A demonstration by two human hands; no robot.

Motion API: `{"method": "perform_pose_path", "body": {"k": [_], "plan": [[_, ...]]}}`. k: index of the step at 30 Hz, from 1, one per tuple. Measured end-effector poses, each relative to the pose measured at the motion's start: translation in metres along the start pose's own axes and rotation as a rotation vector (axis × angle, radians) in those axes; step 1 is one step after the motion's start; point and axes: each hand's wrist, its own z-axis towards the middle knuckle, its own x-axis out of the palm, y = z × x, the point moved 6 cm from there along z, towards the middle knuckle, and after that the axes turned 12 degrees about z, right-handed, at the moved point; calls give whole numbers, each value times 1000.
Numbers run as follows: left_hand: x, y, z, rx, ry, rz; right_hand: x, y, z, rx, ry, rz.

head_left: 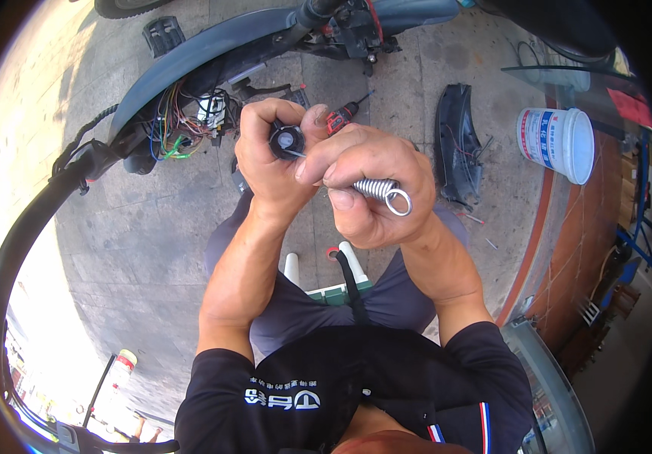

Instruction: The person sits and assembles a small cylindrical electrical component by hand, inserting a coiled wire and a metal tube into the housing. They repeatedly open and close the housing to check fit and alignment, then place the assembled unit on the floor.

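Observation:
In front of my chest both hands are raised close together. My left hand [269, 151] is closed round a short black cylindrical part [286, 141], its round end facing up. A steel coil spring [375, 189] with a ring-shaped end is gripped in the closed fingers of my right hand [390, 163]. The right fingertips meet the left hand beside the black part, where a thin metal piece [293, 154] shows. Whether that piece belongs to the spring I cannot tell, since the fingers hide the part between. Beyond the hands lies a red and black power driver [342, 116], partly covered.
A dark two-wheeler body [212, 57] arches across the far side, with loose coloured wires [189, 113] hanging out. On the ground at right lie a black curved plastic panel [456, 144] and a white bucket [579, 147]. A red tape roll [333, 253] is between my legs.

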Motion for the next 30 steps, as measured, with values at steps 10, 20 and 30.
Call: {"method": "perform_pose_path", "body": {"k": [10,20,30], "plan": [[0,-1,-1,-40,-36,42,14,3,-5,-139,267,-139],[-1,-5,-2,-53,-60,161,18,7,-8,-172,250,-184],[-3,-10,0,33,-65,178,2,12,4,-132,147,-128]]}}
